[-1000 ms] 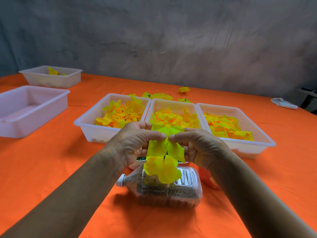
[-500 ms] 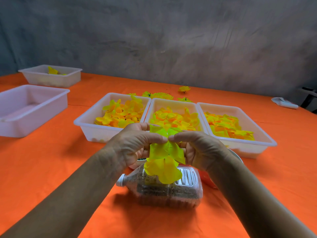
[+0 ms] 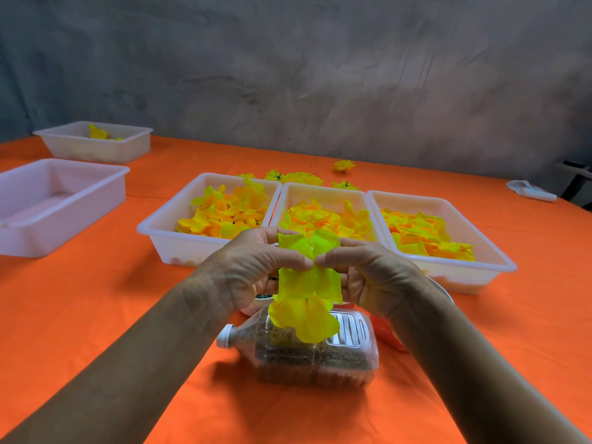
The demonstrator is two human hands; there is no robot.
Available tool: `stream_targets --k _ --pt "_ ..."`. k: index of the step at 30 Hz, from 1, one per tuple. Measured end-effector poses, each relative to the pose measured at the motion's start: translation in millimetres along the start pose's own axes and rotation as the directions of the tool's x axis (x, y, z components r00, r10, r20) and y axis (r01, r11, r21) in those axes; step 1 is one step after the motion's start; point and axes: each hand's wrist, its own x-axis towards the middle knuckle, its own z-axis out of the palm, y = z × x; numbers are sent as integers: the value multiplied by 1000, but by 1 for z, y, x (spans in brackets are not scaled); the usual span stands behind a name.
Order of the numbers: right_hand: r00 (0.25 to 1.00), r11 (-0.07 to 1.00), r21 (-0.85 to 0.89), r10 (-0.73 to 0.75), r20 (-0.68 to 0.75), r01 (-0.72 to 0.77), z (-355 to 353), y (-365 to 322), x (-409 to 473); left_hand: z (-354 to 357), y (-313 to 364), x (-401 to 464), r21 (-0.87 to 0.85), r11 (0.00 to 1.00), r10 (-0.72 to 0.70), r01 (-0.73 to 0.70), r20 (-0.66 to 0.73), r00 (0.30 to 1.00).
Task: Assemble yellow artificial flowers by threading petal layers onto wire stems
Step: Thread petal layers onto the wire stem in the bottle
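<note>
A person's left hand (image 3: 253, 270) and right hand (image 3: 374, 277) meet over an orange-covered surface (image 3: 96, 315), each pinching a bright yellow petal layer (image 3: 309, 277) between thumb and curled fingers (image 3: 333, 256). The thumb tips nearly touch at the layer's centre. More yellow petals (image 3: 304, 320) hang below the hands, just above a clear plastic bottle (image 3: 314, 360) that lies on its side, white cap to the left, filled with dark grainy matter.

Beyond the hands, three white trays sit side by side, touching: the left tray (image 3: 166, 233), the middle tray (image 3: 323, 193) and the right tray (image 3: 480, 264), all heaped with yellow and orange petals. Finished yellow flowers (image 3: 301, 177) lie on the cloth behind them. Well off to the left stand a large white bin (image 3: 64, 203) and a smaller one (image 3: 96, 145) holding a few yellow pieces. No wire stem can be made out.
</note>
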Motion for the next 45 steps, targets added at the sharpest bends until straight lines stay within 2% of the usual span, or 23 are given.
stream_targets --k 5,13,18,23,31,35,41,45 --pt "1000 999 39 -21 -18 22 1 -1 1 3 1 -1 2 1000 -7 7 22 1000" --pt "1000 1000 5 24 13 -24 0 2 1 3 -1 1 -36 997 -61 62 28 998" --pt "998 998 10 58 27 -58 0 3 2 3 0 1 -39 998 -51 52 43 998" --pt "998 999 31 7 57 -9 3 3 0 2 -1 0 -21 1000 -9 10 42 999" --pt "997 997 25 68 26 -69 4 3 2 -11 -10 14 15 996 -88 87 57 995" --pt "994 993 48 104 27 -105 2 4 3 -10 -11 16 48 991 -133 128 114 985" --pt "990 987 81 140 25 -142 3 3 2 -17 -16 17 -6 994 -106 108 153 983" --pt "990 984 116 129 55 -135 6 2 -1 -8 -11 13 -80 994 -65 72 87 994"
